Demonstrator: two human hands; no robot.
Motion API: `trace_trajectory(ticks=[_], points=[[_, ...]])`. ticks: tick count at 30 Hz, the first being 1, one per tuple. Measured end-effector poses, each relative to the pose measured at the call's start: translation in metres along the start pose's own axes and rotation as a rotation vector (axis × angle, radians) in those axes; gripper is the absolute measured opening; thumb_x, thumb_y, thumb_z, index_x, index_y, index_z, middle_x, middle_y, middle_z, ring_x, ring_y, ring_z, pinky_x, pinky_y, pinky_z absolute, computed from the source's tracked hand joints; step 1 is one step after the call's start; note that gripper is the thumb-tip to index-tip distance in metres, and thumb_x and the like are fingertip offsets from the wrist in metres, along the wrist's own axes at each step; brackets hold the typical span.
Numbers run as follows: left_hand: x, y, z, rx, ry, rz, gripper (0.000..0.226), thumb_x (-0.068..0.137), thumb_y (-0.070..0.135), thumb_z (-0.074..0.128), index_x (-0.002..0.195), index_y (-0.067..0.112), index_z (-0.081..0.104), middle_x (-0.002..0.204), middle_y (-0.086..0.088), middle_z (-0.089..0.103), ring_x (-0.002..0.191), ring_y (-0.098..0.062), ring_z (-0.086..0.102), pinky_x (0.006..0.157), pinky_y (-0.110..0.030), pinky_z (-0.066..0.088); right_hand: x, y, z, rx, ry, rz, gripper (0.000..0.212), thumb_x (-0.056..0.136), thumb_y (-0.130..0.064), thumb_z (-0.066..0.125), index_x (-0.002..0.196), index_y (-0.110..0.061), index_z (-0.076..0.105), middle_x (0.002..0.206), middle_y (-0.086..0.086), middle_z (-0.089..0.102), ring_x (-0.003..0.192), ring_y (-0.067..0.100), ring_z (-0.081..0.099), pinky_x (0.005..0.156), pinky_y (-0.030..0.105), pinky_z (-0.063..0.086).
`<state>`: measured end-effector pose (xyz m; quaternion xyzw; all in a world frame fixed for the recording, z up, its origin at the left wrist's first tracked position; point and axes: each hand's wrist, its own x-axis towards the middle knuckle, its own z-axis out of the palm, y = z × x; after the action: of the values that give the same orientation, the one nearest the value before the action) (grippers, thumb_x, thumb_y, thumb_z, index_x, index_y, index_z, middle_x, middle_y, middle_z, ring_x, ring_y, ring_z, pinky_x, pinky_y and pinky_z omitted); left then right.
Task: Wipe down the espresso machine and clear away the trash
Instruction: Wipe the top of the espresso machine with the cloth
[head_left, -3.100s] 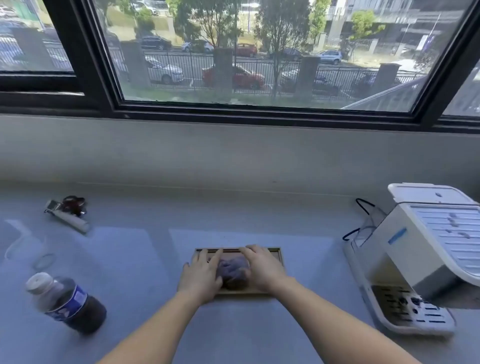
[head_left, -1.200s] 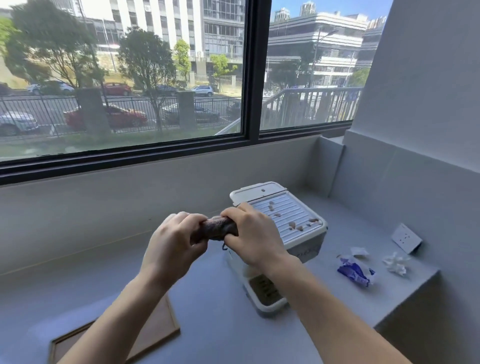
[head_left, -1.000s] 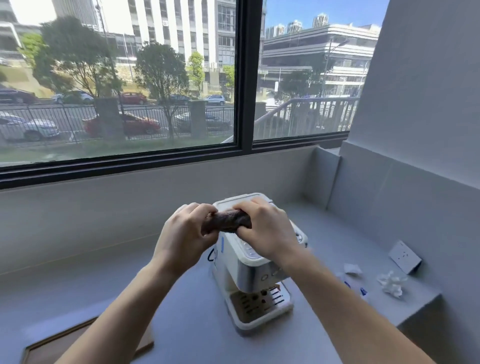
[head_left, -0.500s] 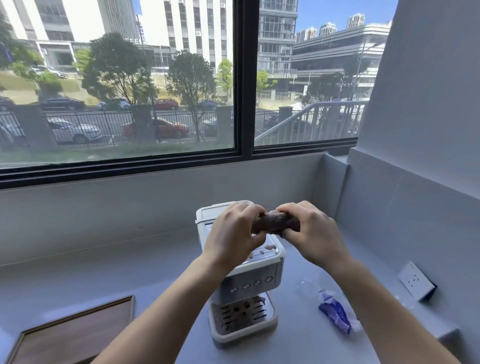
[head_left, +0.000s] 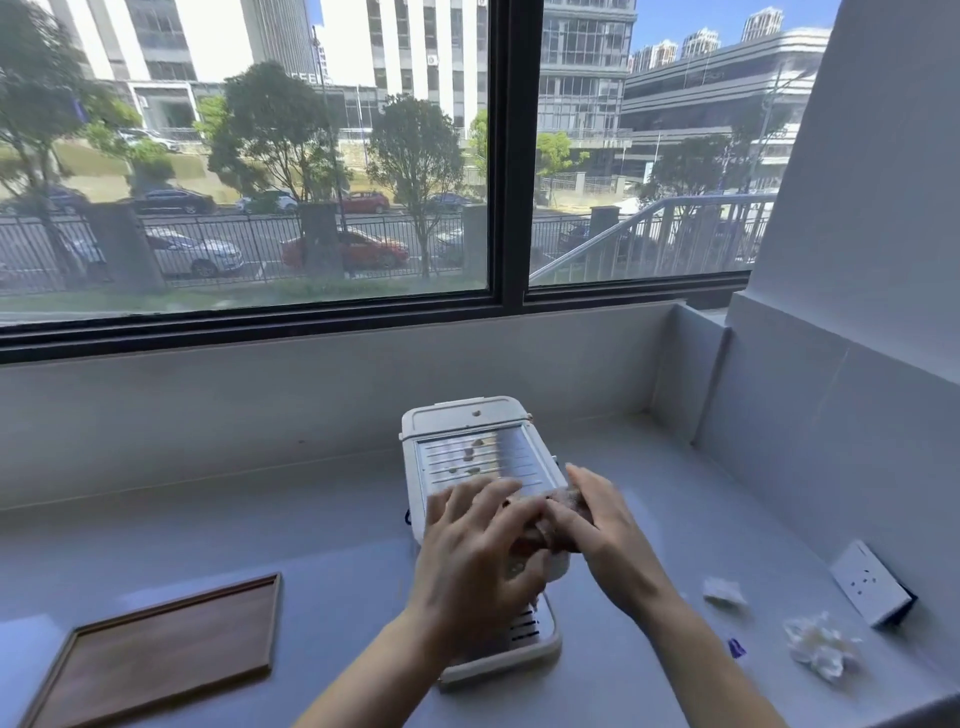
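As both of my hands come together over the front edge of the espresso machine (head_left: 467, 421), the job in hand is the first pass with the cloth (head_left: 569, 499) across its top. My left hand (head_left: 478, 551) lies over the cloth with fingers spread and fairly straight, pressing down, not gripping. My right hand (head_left: 608, 530) appears to pinch the other end between thumb and fingers, though blur makes that hard to read.

To do this well I think I should flatten the cloth out of its bunched roll, steady the machine's body with one hand, and sweep along the grooves of the ribbed top plate (head_left: 498, 467) rather than across them, so the brown specks (head_left: 470, 457) lift out instead of lodging in the slots. Gathering them toward me and folding them into the cloth would stop them scattering onto the grey counter (head_left: 311, 545).

White and boxy, the machine stands on that counter below the window, near the corner. It has a lidded section at the back and a slotted drip tray (head_left: 527, 636) showing under my wrists. The trash lies well to its right: a crumpled white tissue (head_left: 821, 647), a small white wrapper (head_left: 722, 592) and a blue scrap (head_left: 735, 648). A wooden tray (head_left: 156, 654) sits to the left.
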<state>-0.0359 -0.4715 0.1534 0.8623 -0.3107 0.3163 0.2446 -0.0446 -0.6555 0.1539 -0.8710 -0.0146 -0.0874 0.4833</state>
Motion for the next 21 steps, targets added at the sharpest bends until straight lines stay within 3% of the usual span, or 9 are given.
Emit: trace_trajectory(ticks=[1, 3, 5, 8, 12, 14, 16, 19, 21], points=[[-0.008, -0.010, -0.002, -0.008, 0.076, -0.078, 0.037, 0.081, 0.038, 0.063, 0.116, 0.025, 0.064, 0.124, 0.004, 0.061, 0.118, -0.023, 0.052, 0.096, -0.043, 0.040, 0.000, 0.003, 0.009, -0.130, 0.036, -0.016, 0.055, 0.080, -0.076, 0.048, 0.130, -0.054, 0.043, 0.130, -0.032, 0.042, 0.123, -0.003, 0.038, 0.103, 0.029, 0.036], [-0.018, -0.029, -0.005, -0.005, 0.150, -0.258, 0.037, 0.088, 0.034, 0.052, 0.119, 0.016, 0.061, 0.130, -0.005, 0.056, 0.126, -0.026, 0.048, 0.101, -0.046, 0.040, 0.000, 0.003, 0.027, -0.241, 0.186, -0.025, 0.084, 0.075, -0.082, 0.048, 0.141, -0.031, 0.040, 0.136, -0.012, 0.040, 0.125, 0.011, 0.038, 0.105, 0.036, 0.036], [-0.019, -0.038, -0.001, 0.015, 0.092, -0.311, 0.042, 0.093, 0.036, 0.044, 0.124, 0.011, 0.057, 0.140, -0.011, 0.049, 0.136, -0.028, 0.040, 0.109, -0.047, 0.037, 0.002, 0.005, 0.036, -0.130, 0.279, -0.028, 0.083, 0.076, -0.077, 0.052, 0.140, -0.025, 0.043, 0.132, -0.009, 0.044, 0.122, 0.011, 0.041, 0.103, 0.035, 0.038], [-0.018, -0.039, 0.015, 0.004, 0.030, -0.239, 0.046, 0.096, 0.039, 0.042, 0.131, 0.012, 0.052, 0.147, -0.010, 0.044, 0.144, -0.025, 0.032, 0.115, -0.045, 0.033, 0.006, 0.019, 0.033, 0.094, 0.300, 0.025, 0.078, 0.072, -0.068, 0.056, 0.138, -0.026, 0.047, 0.130, -0.009, 0.050, 0.120, 0.007, 0.047, 0.098, 0.026, 0.039], [-0.028, -0.048, 0.027, -0.004, 0.115, -0.240, 0.041, 0.099, 0.031, 0.040, 0.129, 0.009, 0.057, 0.143, -0.009, 0.050, 0.142, -0.024, 0.037, 0.108, -0.047, 0.042, 0.021, 0.029, 0.013, 0.425, 0.282, 0.246, 0.058, 0.078, -0.046, 0.062, 0.133, -0.031, 0.052, 0.132, 0.000, 0.057, 0.115, 0.017, 0.058, 0.087, 0.038, 0.054], [-0.033, -0.051, 0.031, 0.008, 0.163, -0.228, 0.039, 0.101, 0.030, 0.037, 0.123, 0.008, 0.062, 0.137, -0.012, 0.054, 0.137, -0.028, 0.043, 0.104, -0.049, 0.045, 0.027, 0.028, 0.007, 0.311, 0.269, 0.233, 0.064, 0.076, -0.048, 0.059, 0.137, -0.030, 0.050, 0.137, 0.000, 0.051, 0.123, 0.019, 0.051, 0.097, 0.038, 0.049], [-0.036, -0.054, 0.035, 0.034, 0.193, -0.193, 0.035, 0.101, 0.029, 0.038, 0.116, 0.009, 0.063, 0.130, -0.015, 0.056, 0.131, -0.032, 0.048, 0.101, -0.051, 0.046, 0.023, 0.021, 0.013, 0.057, 0.199, 0.107, 0.073, 0.074, -0.061, 0.056, 0.139, -0.031, 0.046, 0.145, -0.004, 0.037, 0.135, 0.017, 0.037, 0.109, 0.036, 0.036], [-0.039, -0.058, 0.038, 0.041, 0.213, -0.143, 0.029, 0.102, 0.029, 0.038, 0.110, 0.010, 0.058, 0.121, -0.016, 0.056, 0.123, -0.037, 0.052, 0.102, -0.054, 0.044, 0.018, 0.019, 0.028, -0.284, 0.165, -0.038, 0.078, 0.074, -0.077, 0.047, 0.142, -0.039, 0.041, 0.153, -0.009, 0.023, 0.137, 0.018, 0.024, 0.110, 0.040, 0.030], [-0.041, -0.061, 0.040, 0.044, 0.222, -0.080, 0.029, 0.103, 0.031, 0.036, 0.109, 0.009, 0.055, 0.116, -0.015, 0.054, 0.116, -0.038, 0.054, 0.105, -0.056, 0.041, 0.026, 0.015, 0.024, -0.286, 0.189, 0.007, 0.067, 0.081, -0.069, 0.050, 0.140, -0.037, 0.046, 0.153, -0.002, 0.026, 0.135, 0.024, 0.026, 0.109, 0.040, 0.029]])
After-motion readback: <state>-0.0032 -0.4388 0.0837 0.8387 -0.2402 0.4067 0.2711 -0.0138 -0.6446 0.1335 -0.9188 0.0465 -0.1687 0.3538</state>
